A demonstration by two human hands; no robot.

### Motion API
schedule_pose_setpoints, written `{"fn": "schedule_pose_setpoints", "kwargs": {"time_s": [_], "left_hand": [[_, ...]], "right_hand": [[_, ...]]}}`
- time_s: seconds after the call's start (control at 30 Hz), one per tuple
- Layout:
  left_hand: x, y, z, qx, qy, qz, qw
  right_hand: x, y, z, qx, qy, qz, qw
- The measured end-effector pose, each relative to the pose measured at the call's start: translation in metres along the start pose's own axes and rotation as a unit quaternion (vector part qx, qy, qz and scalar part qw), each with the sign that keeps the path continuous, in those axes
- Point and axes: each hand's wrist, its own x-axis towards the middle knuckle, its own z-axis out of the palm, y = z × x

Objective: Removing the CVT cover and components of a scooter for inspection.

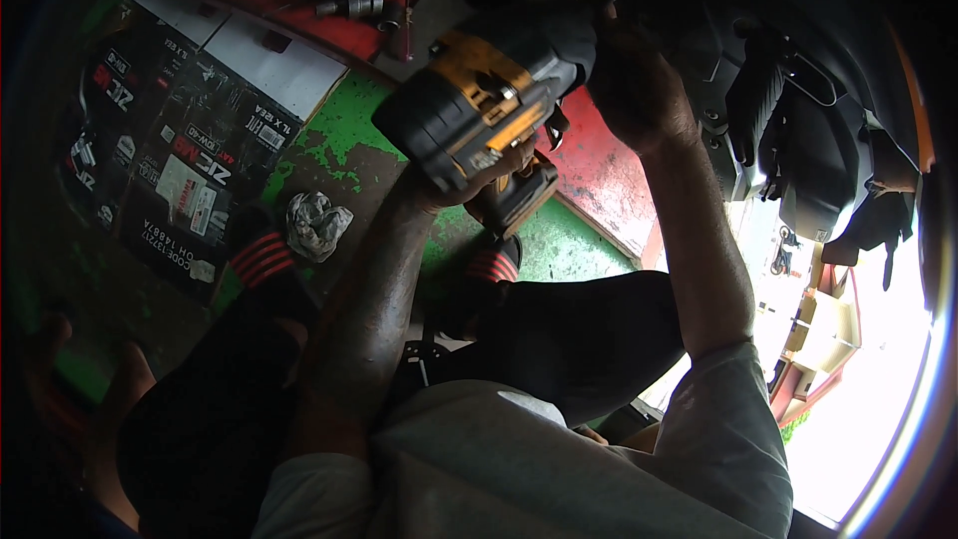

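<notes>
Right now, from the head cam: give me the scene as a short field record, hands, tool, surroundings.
left hand: grips the handle of the cordless power tool, black and yellow, raised overhead
right hand: up by the tool's front end, against the dark vehicle underside; what it touches is hidden
posture: seated or crouched, dark trousers, knees up
floor: worn green and red paint
nearby: crumpled rag, flattened black cardboard box, metal sockets on the red area
lighting: dim, bright daylight at right

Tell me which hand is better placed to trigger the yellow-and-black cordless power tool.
Left, probably. The left hand grips the yellow-and-black cordless power tool from below; the right hand is up at its nose against the dark vehicle underside.
</notes>
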Motion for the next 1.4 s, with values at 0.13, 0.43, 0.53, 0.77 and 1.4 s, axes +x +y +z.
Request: {"fn": "schedule_pose_setpoints", "kwargs": {"time_s": [0.13, 0.43, 0.53, 0.77, 1.4], "left_hand": [[0.001, 0.011, 0.001, -0.116, 0.027, -0.070, 0.990], [0.009, 0.014, -0.003, 0.151, -0.003, 0.043, 0.988], [0.016, 0.018, -0.001, 0.241, -0.006, 0.070, 0.968], [0.009, 0.005, 0.018, 0.153, 0.051, 0.062, 0.985], [-0.004, 0.052, 0.023, 0.176, 0.054, -0.098, 0.978]], "right_hand": [[0.006, 0.002, 0.005, -0.025, 0.023, 0.024, 0.999], [-0.015, -0.010, 0.007, 0.044, 0.082, 0.052, 0.994], [-0.015, -0.004, 0.015, 0.025, 0.091, 0.024, 0.995], [-0.018, 0.001, 0.039, 0.069, 0.017, 0.045, 0.996], [-0.037, 0.013, 0.056, 0.059, 0.048, -0.012, 0.997]]}}
